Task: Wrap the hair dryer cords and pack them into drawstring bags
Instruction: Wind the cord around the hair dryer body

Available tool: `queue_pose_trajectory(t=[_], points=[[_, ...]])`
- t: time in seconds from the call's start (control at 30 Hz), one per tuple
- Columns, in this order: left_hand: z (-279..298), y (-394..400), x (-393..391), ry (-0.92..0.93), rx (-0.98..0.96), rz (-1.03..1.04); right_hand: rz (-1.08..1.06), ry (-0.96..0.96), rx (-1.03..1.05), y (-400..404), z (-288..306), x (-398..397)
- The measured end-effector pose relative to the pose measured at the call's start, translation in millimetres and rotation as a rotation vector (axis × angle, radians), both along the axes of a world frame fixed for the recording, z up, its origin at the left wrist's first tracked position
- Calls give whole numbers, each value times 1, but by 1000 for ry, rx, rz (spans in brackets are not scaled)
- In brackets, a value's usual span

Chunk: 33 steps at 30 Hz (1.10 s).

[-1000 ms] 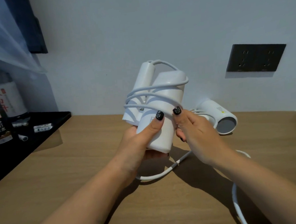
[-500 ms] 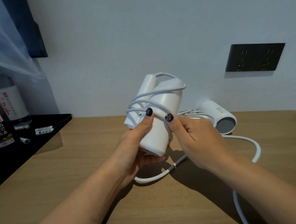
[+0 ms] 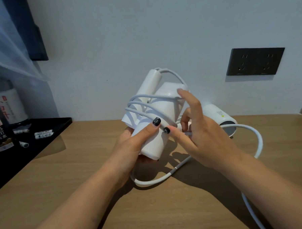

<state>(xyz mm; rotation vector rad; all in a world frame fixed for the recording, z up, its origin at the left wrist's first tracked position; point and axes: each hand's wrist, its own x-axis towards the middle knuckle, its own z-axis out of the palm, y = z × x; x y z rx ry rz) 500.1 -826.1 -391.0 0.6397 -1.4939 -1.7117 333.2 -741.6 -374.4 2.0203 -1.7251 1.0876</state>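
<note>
While the left hand (image 3: 136, 141) clamps its fingers around the white hair dryer (image 3: 157, 117) above the counter (image 3: 79, 170), the right hand (image 3: 200, 134) pinches the cord (image 3: 253, 138), its other fingers spread apart.

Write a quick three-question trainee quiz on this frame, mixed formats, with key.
1. True or false: the white plastic hair dryer held in the left hand has several turns of white cord around its body.
2. Multiple choice: where is the second white hair dryer? A) in a drawstring bag B) lying on the wooden table behind the right hand C) on the black tray
3. Fill in: the dark wall socket panel has ___ plugged into it.

Key: 1 true; 2 B; 3 nothing
</note>
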Motion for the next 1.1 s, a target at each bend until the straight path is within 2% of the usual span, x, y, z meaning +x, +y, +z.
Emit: queue_pose_trajectory(t=[0.07,0.17,0.3,0.43,0.6,0.77,0.87,1.1], points=[[-1,-2,0,-35,-39,29,35,26,62,1,1,-2],[-3,-3,-1,-13,-50,50,102,-102,186,1,1,-5],[-5,-3,-2,11,-37,44,186,-174,178,-1,-1,-7],[-3,-1,-1,72,-4,8,209,-87,93,-4,-3,-6],[-1,-1,1,64,16,-26,197,-9,32,-3,-2,-5],[-3,-5,-2,34,-27,111,91,56,-9,-4,-3,-3],[1,-7,-2,28,-89,195,5,-82,-19,-7,-2,-4],[-4,-13,1,-100,-212,248,-159,-323,256,-11,2,-10]])
